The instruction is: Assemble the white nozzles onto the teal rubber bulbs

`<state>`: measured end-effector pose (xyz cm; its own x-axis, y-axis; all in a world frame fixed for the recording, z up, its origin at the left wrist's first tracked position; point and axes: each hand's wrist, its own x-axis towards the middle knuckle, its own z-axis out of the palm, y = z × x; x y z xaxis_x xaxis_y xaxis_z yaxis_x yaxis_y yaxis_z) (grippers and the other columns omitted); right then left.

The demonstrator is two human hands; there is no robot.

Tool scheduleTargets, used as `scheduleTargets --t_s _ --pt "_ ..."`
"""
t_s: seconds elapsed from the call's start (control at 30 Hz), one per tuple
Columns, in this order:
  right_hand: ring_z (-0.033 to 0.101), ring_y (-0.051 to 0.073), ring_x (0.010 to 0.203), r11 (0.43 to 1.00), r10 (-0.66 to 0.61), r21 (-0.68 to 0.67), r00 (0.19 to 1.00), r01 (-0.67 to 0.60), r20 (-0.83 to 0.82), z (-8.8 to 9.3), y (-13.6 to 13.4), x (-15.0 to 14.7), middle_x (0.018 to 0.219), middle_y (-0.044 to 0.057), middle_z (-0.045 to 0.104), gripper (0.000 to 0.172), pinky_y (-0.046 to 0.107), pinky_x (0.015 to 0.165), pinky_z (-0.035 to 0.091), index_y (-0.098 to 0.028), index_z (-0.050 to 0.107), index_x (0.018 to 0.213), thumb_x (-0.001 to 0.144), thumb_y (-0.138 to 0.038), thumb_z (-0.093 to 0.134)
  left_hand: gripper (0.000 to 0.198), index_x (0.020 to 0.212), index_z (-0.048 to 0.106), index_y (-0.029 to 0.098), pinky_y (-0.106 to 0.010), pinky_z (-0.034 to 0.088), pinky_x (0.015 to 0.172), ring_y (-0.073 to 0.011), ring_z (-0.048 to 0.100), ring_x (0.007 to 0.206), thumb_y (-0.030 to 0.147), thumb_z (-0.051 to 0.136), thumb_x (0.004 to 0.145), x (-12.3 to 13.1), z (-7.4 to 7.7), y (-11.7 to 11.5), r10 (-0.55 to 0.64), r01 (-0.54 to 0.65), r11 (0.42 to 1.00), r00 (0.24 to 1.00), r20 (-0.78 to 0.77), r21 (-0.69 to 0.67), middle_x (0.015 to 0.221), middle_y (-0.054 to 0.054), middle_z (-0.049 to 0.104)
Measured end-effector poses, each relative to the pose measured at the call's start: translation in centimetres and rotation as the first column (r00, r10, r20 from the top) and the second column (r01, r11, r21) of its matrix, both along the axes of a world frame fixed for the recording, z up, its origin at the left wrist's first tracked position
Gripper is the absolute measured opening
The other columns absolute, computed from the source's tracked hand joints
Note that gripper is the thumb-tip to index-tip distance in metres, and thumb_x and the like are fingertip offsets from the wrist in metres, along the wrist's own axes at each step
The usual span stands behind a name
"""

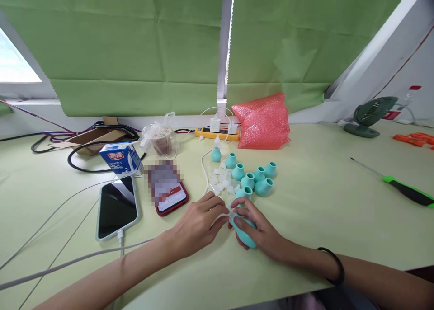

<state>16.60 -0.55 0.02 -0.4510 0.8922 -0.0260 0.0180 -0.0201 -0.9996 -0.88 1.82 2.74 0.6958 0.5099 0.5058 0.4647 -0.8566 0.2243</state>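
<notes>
Low in the middle, my right hand (259, 226) wraps round a teal squeeze bulb (244, 233), its neck pointing up and to the left. My left hand (202, 217) has its thumb and fingers pinched on a small translucent nozzle tip (231, 213) at the mouth of that bulb. The fingers partly hide how far the tip sits in. Just beyond, several open-necked teal bulbs (264, 187) stand or lean on the table. A pile of translucent tips (222, 182) lies beside them. One upright bulb (216, 155) at the back carries a white tip.
Left of my hands lie a red-cased phone (172, 200) and a charging phone (118, 207), with cables, near a milk carton (122, 158). A bagged cup (162, 140), power strip (217, 133) and red bubble wrap (262, 122) line the back. A screwdriver (407, 191) and fan (369, 115) are right.
</notes>
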Motion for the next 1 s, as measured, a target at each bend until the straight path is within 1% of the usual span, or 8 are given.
scheduleTargets --t_s 0.07,0.17,0.4,0.53,0.7,0.8,0.9,1.0 --pt "0.043 0.003 0.044 1.000 -0.004 -0.016 1.000 0.004 0.006 0.12 0.07 -0.03 0.080 -0.002 0.044 0.022 0.019 0.041 0.037 -0.023 0.031 0.095 0.084 -0.040 0.039 0.016 0.094 0.054 0.014 -0.026 0.046 0.061 -0.0148 0.049 0.074 0.017 0.044 0.083 -0.02 0.04 0.01 0.019 -0.019 1.000 1.000 -0.007 0.006 0.081 -0.006 0.057" --pt "0.043 0.003 0.042 0.999 0.007 -0.034 1.000 -0.007 -0.001 0.20 0.16 -0.02 0.079 -0.002 0.045 0.023 0.019 0.040 0.036 -0.024 0.031 0.094 0.083 -0.040 0.041 0.018 0.085 0.057 0.014 -0.024 0.043 0.051 -0.0153 0.049 0.071 0.015 0.039 0.084 -0.02 0.20 -0.11 0.052 -0.035 0.990 0.991 -0.121 0.136 0.081 -0.008 0.055" --pt "0.043 0.004 0.041 0.999 -0.010 -0.047 0.999 0.008 -0.038 -0.19 0.13 0.00 0.076 -0.003 0.045 0.022 0.018 0.037 0.035 -0.024 0.030 0.093 0.083 -0.040 0.041 0.026 0.068 0.057 0.008 -0.025 0.042 0.047 -0.0174 0.050 0.067 0.005 0.036 0.083 -0.32 0.23 -0.17 -0.067 0.195 0.891 0.950 -0.306 0.409 0.071 -0.009 0.056" --pt "0.040 0.002 0.041 0.999 -0.034 -0.018 0.999 0.033 -0.015 -0.30 -0.12 -0.05 0.079 -0.002 0.045 0.024 0.019 0.040 0.036 -0.024 0.031 0.094 0.082 -0.042 0.042 0.020 0.071 0.058 0.007 -0.026 0.041 0.046 -0.0186 0.050 0.068 0.006 0.040 0.081 -0.39 0.43 -0.16 -0.061 0.218 0.867 0.939 -0.338 0.449 0.072 -0.009 0.057" --pt "0.038 0.003 0.044 0.999 -0.034 0.024 0.999 0.034 0.007 -0.19 -0.21 -0.03 0.078 -0.002 0.045 0.025 0.019 0.042 0.036 -0.023 0.033 0.093 0.081 -0.043 0.043 0.021 0.075 0.056 0.009 -0.026 0.039 0.043 -0.0178 0.048 0.066 0.009 0.037 0.083 -0.28 0.78 -0.10 -0.035 0.150 0.934 0.941 -0.336 0.324 0.070 -0.007 0.056" --pt "0.039 0.003 0.044 0.999 -0.047 0.010 0.999 0.047 0.006 -0.03 -0.15 -0.02 0.076 -0.002 0.044 0.025 0.018 0.041 0.035 -0.022 0.034 0.091 0.081 -0.043 0.043 0.016 0.080 0.055 0.012 -0.025 0.042 0.051 -0.0155 0.049 0.070 0.015 0.039 0.084 -0.35 0.62 0.17 -0.060 0.078 0.991 0.984 -0.170 0.104 0.074 -0.006 0.057" --pt "0.039 0.003 0.045 0.999 -0.043 0.003 0.999 0.043 0.012 0.11 -0.11 -0.01 0.077 -0.002 0.044 0.023 0.018 0.041 0.036 -0.023 0.033 0.091 0.082 -0.041 0.042 0.017 0.095 0.053 0.013 -0.026 0.045 0.064 -0.0141 0.051 0.077 0.019 0.042 0.083 -0.50 0.41 0.50 -0.052 0.051 0.997 0.998 -0.020 -0.065 0.082 -0.006 0.058" --pt "0.038 0.004 0.045 0.999 -0.026 0.028 0.999 0.025 0.041 0.17 -0.05 0.02 0.075 -0.002 0.044 0.021 0.019 0.042 0.036 -0.023 0.033 0.092 0.083 -0.040 0.041 0.019 0.096 0.056 0.016 -0.025 0.044 0.060 -0.0141 0.050 0.075 0.018 0.040 0.084 -0.58 0.32 0.75 -0.003 0.000 0.999 0.999 -0.054 -0.049 0.082 -0.006 0.056"
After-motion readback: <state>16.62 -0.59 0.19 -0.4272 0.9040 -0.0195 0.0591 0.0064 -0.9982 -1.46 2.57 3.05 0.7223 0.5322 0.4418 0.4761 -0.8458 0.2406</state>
